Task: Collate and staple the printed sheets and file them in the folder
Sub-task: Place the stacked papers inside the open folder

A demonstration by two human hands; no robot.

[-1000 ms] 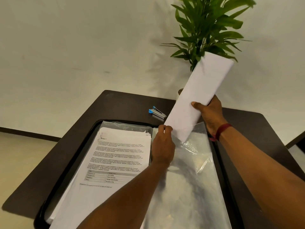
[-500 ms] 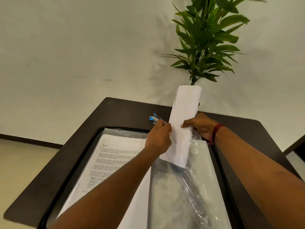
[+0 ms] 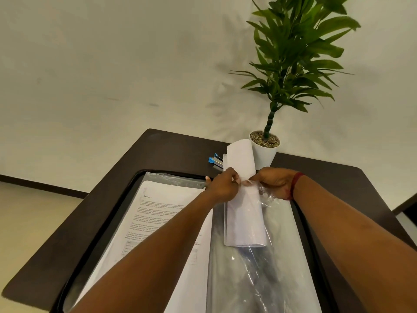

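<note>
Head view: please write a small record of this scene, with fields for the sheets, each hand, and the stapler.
sheets: curled white bundle, lower part inside the clear sleeve, top sticking out
left hand: grips the sheets' left edge
right hand: pinches the sleeve's mouth
stapler: blue, on the table behind the folder, untouched

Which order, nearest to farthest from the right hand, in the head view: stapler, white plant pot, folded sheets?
1. folded sheets, at the right hand's fingertips.
2. white plant pot, just beyond that hand.
3. stapler, farther left, past the left hand.
</note>
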